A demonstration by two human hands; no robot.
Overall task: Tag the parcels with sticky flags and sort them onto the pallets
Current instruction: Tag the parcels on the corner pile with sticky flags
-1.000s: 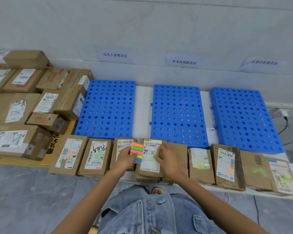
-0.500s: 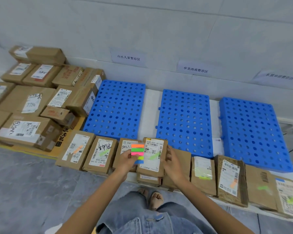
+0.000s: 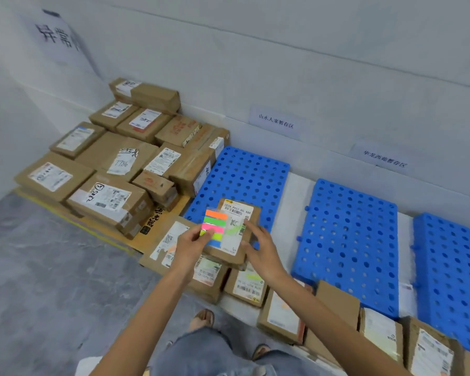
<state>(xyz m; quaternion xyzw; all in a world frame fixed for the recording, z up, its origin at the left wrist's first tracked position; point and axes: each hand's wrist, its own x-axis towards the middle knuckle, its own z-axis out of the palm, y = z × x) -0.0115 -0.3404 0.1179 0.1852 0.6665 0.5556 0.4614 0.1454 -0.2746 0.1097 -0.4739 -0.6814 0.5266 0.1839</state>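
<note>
your small pad of sticky flags (image 3: 214, 226) is striped orange, green, pink, yellow, blue; behind it, brown cardboard parcel (image 3: 238, 225) with white label, and hole-dotted blue plastic pallet (image 3: 244, 175).

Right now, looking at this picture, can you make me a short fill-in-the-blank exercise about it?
The left hand holds the sticky flags, whose top strip is ____.
The right hand grips the parcel above a ____ pallet.
In all, ____ such pallets are visible.
Missing words: orange; blue; three.
</note>
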